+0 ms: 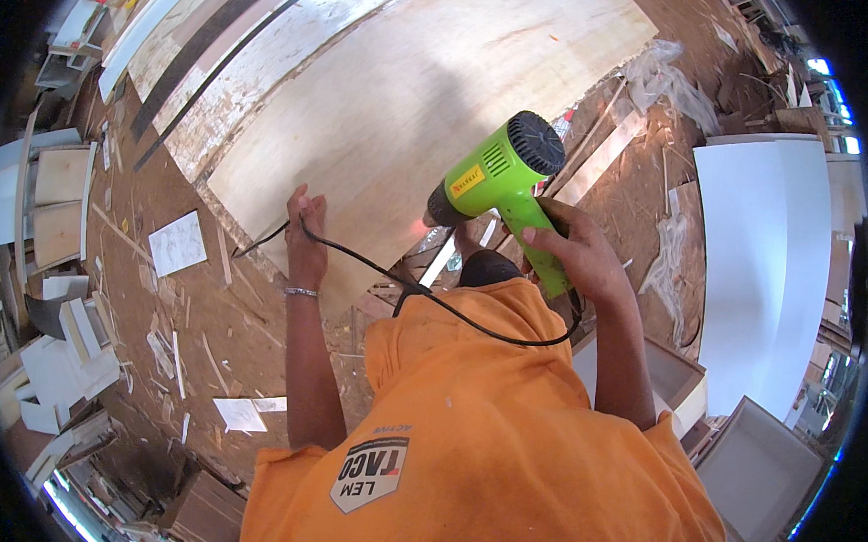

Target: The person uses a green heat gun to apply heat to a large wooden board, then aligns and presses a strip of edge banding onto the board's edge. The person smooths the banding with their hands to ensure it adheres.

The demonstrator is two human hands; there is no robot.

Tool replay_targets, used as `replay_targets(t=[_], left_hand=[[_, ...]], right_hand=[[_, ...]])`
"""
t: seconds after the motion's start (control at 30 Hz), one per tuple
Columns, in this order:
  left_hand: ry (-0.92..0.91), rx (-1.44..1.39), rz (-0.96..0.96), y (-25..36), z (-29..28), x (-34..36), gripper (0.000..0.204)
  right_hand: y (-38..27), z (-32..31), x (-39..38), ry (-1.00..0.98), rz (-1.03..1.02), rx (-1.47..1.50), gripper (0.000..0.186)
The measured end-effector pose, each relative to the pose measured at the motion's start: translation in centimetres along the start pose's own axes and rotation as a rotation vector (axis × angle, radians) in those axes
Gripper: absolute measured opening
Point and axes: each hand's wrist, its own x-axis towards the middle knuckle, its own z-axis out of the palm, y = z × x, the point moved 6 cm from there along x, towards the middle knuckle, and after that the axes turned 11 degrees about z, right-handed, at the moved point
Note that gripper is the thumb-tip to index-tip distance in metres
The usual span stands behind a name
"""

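Heat gun in right hand, cord in left hand

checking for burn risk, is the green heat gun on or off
The heat gun looks on: a reddish glow shows at the tip of its dark nozzle. Its switch can't be made out.

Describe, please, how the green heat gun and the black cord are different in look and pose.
The heat gun is bulky and mostly green; the cord is thin and black. The heat gun is gripped in the right hand; the cord curves slackly toward the left hand. Both have black surfaces.
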Motion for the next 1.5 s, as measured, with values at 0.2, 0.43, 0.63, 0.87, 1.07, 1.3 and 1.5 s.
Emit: replay_targets(t=[0.2,0.43,0.63,0.87,1.07,1.3,1.5], left_hand=[[0.0,-0.158,0.068,4.3,3.1,-1.3,0.069],[0.015,-0.281,0.062,3.2,6.5,0.0,0.067],[0.025,-0.298,0.023,2.2,8.5,1.6,0.064],[0.015,0.003,-0.076,6.4,10.1,2.0,0.067],[0.069,-0.099,-0.1,2.7,10.4,1.5,0.069],[0.049,0.043,-0.061,4.6,9.8,1.4,0.067],[0.16,0.007,0.018,5.5,8.7,1.5,0.057]], right_hand=[[-0.4,-1.9,-0.5,0.154,-0.082,-0.129,0.058],[-1.7,-5.1,0.3,0.195,-0.07,-0.165,0.06],[-2.6,-9.0,2.9,0.223,-0.097,-0.247,0.064],[-4.8,-11.3,5.6,-0.041,0.062,-0.102,0.073],[-6.4,-11.5,8.4,-0.111,-0.076,-0.165,0.073],[-7.0,-9.9,9.1,-0.158,-0.098,-0.145,0.07],[-7.0,-7.2,7.7,-0.083,-0.198,-0.307,0.067]])
